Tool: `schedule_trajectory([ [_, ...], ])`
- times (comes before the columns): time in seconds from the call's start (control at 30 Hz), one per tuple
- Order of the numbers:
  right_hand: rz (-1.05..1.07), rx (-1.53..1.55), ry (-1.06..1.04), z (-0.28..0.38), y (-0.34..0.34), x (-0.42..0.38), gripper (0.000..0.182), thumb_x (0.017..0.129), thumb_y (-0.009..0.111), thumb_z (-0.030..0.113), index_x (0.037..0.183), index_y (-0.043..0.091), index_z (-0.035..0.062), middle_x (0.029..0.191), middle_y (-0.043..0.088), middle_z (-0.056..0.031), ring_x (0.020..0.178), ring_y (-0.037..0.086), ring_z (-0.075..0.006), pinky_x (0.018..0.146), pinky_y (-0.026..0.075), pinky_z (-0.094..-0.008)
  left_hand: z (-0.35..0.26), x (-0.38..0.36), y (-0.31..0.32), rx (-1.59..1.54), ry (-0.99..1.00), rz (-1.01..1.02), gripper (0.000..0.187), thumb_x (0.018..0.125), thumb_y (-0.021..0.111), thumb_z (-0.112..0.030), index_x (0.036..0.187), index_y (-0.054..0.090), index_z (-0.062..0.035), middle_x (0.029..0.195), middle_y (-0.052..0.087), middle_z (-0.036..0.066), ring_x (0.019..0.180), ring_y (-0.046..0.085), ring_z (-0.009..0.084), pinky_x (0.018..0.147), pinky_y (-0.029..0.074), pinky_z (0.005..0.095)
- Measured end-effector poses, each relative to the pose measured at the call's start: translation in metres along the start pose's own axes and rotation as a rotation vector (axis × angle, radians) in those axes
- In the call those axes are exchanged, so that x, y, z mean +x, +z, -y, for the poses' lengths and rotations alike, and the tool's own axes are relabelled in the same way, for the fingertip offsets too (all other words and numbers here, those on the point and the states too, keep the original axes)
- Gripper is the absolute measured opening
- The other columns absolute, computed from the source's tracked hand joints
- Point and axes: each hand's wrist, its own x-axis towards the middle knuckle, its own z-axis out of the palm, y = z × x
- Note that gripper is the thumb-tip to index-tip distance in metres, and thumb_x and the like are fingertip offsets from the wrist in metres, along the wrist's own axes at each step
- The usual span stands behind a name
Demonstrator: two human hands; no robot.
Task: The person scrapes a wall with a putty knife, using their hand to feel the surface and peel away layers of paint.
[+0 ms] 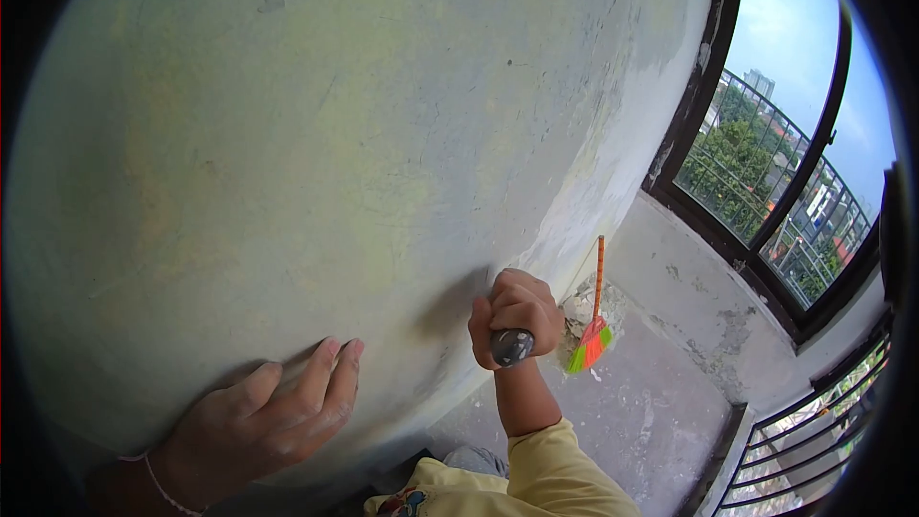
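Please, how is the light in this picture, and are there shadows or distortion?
Head view: the sky outside is brightest; soft shadows lie on the wall beside the left hand and the right hand; the window frame looks curved and the corners are black, perhaps from a wide lens.

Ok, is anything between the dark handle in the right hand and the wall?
Nothing visible. The right hand grips the dark handle close by the wall, though the fist hides the far end; the broom is off to one side.
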Motion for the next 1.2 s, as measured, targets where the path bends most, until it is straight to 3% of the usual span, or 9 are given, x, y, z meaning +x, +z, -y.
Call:
schedule_trajectory([
  [0.1, -0.157, 0.206, 0.009, 0.034, -0.035, 0.004, 0.038, 0.073, 0.066, -0.01, 0.075, 0.036, 0.0128, 0.054, 0.042, 0.0, 0.045, 0.046, -0.0162, 0.046, 0.04, -0.029, 0.0, -0.001, 0.002, 0.012, -0.014, -0.009, 0.017, 0.094, 0.058, -0.019, 0.107, 0.069, -0.0189, 0.126, 0.061, -0.007, 0.123, 0.051, 0.0129, 0.081, 0.042, 0.0254],
  [0.23, -0.188, 0.41, -0.415, 0.047, -0.057, -0.001, 0.038, 0.067, 0.066, -0.018, 0.079, 0.043, 0.0104, 0.056, 0.047, -0.002, 0.045, 0.05, -0.0202, 0.047, 0.049, -0.0353, 0.001, -0.002, 0.0, -0.01, 0.013, 0.014, 0.018, 0.094, 0.058, -0.019, 0.109, 0.068, -0.0186, 0.125, 0.061, -0.007, 0.123, 0.051, 0.0133, 0.081, 0.041, 0.0258],
  [0.4, -0.047, 0.22, 0.062, -0.003, -0.038, 0.013, 0.039, 0.067, 0.068, -0.014, 0.078, 0.04, 0.011, 0.056, 0.046, -0.0022, 0.045, 0.048, -0.0196, 0.048, 0.046, -0.0315, 0.003, 0.0, -0.001, 0.002, 0.028, 0.031, 0.019, 0.094, 0.056, -0.019, 0.109, 0.068, -0.019, 0.124, 0.061, -0.006, 0.123, 0.05, 0.014, 0.081, 0.041, 0.0265],
  [0.5, -0.343, 0.446, -0.136, 0.028, -0.051, 0.018, 0.041, 0.068, 0.067, -0.013, 0.075, 0.035, 0.0113, 0.053, 0.045, 0.0004, 0.043, 0.046, -0.0144, 0.044, 0.04, -0.0305, 0.0, 0.0, 0.0, -0.027, -0.013, 0.015, 0.018, 0.094, 0.058, -0.018, 0.109, 0.068, -0.0188, 0.124, 0.061, -0.006, 0.124, 0.049, 0.0147, 0.082, 0.042, 0.0268],
  [0.63, -0.529, 0.519, 0.022, 0.009, -0.015, 0.034, 0.032, 0.058, 0.051, -0.013, 0.075, 0.036, 0.0092, 0.05, 0.037, -0.0017, 0.037, 0.033, -0.0113, 0.037, 0.027, -0.0249, -0.001, 0.001, 0.002, -0.025, -0.001, 0.005, 0.018, 0.091, 0.062, -0.015, 0.107, 0.068, -0.0186, 0.123, 0.061, -0.006, 0.124, 0.049, 0.0149, 0.08, 0.042, 0.0263],
  [0.73, -0.556, 0.54, 0.206, 0.01, -0.019, 0.038, 0.037, 0.063, 0.057, -0.019, 0.077, 0.039, 0.0107, 0.055, 0.04, -0.0006, 0.042, 0.034, -0.0121, 0.043, 0.026, -0.0286, 0.002, 0.006, -0.002, -0.012, 0.002, 0.001, 0.018, 0.09, 0.063, -0.014, 0.106, 0.069, -0.0185, 0.123, 0.061, -0.005, 0.123, 0.049, 0.0148, 0.079, 0.043, 0.0257],
  [0.87, -0.782, 0.571, 0.0, 0.019, -0.046, 0.073, 0.03, 0.059, 0.049, -0.014, 0.075, 0.036, 0.0078, 0.05, 0.038, -0.0037, 0.036, 0.029, -0.01, 0.036, 0.028, -0.0246, 0.005, 0.007, -0.008, -0.042, 0.022, 0.039, 0.017, 0.09, 0.063, -0.015, 0.105, 0.069, -0.0186, 0.123, 0.062, -0.005, 0.121, 0.051, 0.0143, 0.08, 0.043, 0.0252],
  [1.0, -0.589, 0.477, 0.371, -0.008, -0.001, 0.05, 0.034, 0.058, 0.053, -0.019, 0.07, 0.037, 0.0095, 0.054, 0.035, 0.002, 0.046, 0.029, -0.0074, 0.046, 0.024, -0.0252, -0.001, 0.0, 0.005, 0.004, -0.002, -0.052, 0.016, 0.09, 0.062, -0.016, 0.104, 0.07, -0.0189, 0.122, 0.064, -0.006, 0.12, 0.053, 0.0139, 0.083, 0.043, 0.0263],
  [1.2, -0.768, 0.534, 0.156, 0.014, -0.039, 0.084, 0.029, 0.059, 0.05, -0.013, 0.072, 0.035, 0.0086, 0.054, 0.032, 0.0001, 0.041, 0.023, -0.0074, 0.041, 0.022, -0.0243, -0.001, -0.001, 0.005, -0.017, -0.02, -0.054, 0.016, 0.091, 0.061, -0.018, 0.104, 0.07, -0.0188, 0.125, 0.064, -0.006, 0.121, 0.054, 0.0136, 0.087, 0.042, 0.0291],
])
